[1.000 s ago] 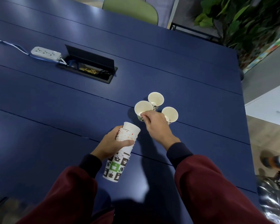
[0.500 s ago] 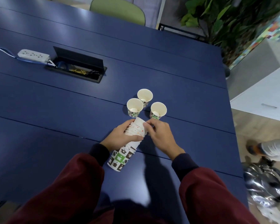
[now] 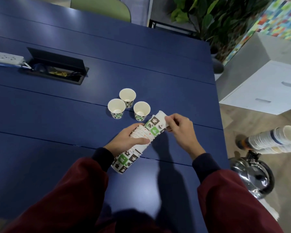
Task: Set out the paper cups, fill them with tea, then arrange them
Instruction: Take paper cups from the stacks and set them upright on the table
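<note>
Nearest my view, two dark red sleeves point(image 3: 233, 199) are reaching out over the blue table point(image 3: 57, 115). The left hand point(image 3: 129, 140) is gripping a stack of paper cups point(image 3: 124, 161), its fingers curling round the white rims while the stack is leaning up and to the right above the tabletop. The right hand point(image 3: 180, 130) is pinching the top cup point(image 3: 155, 126) near its rim, with that cup's base sitting inside the stack. Off the table's right edge I am seeing a shiny kettle point(image 3: 252, 175) standing on the floor and a second stack point(image 3: 275, 140) of cups lying beyond it. Just past the hands, three paper cups point(image 3: 116, 108) are standing upright and close together in a triangle; I cannot tell what the pale patches at their bottoms are. Farther left, an open cable box point(image 3: 55, 68) is sitting in the tabletop with a white power strip point(image 3: 6, 57) beside it. A green chair point(image 3: 101, 5) and a leafy plant point(image 3: 217, 19) are standing behind the far edge.
</note>
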Demonstrator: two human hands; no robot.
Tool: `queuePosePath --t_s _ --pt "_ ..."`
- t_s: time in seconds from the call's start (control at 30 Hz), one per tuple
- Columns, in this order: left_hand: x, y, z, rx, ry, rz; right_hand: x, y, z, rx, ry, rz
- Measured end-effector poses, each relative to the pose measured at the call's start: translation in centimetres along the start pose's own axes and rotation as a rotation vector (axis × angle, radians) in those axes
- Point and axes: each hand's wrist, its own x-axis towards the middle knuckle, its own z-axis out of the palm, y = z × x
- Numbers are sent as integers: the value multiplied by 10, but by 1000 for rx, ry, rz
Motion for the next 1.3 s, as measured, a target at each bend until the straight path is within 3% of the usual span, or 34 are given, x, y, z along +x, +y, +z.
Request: queuePosePath --t_s 0.13,0.27,0.43,0.5,0.8,0.9,1.03,1.17,1.3 --pt "14 8 28 -39 -33 -17 3 5 -10 60 -217 -7" --pt "29 6 41 -59 -25 -68 13 15 -16 170 -257 10" --pt "32 -2 36 17 21 -90 41 25 -28 92 156 -19" --pt "31 -4 30 47 51 -98 55 25 -31 -22 203 -63" --pt "39 -3 18 64 109 -136 103 40 -7 -415 -123 -110" --pt "41 -2 17 58 114 -144 102 41 -1 -380 -108 -163" --pt "44 -4 21 62 129 -134 73 45 6 -250 41 -235" --pt "47 0 29 81 86 -105 31 46 16 -162 -194 -92" --pt "46 -1 34 69 45 -99 16 50 15 -58 -219 -64"
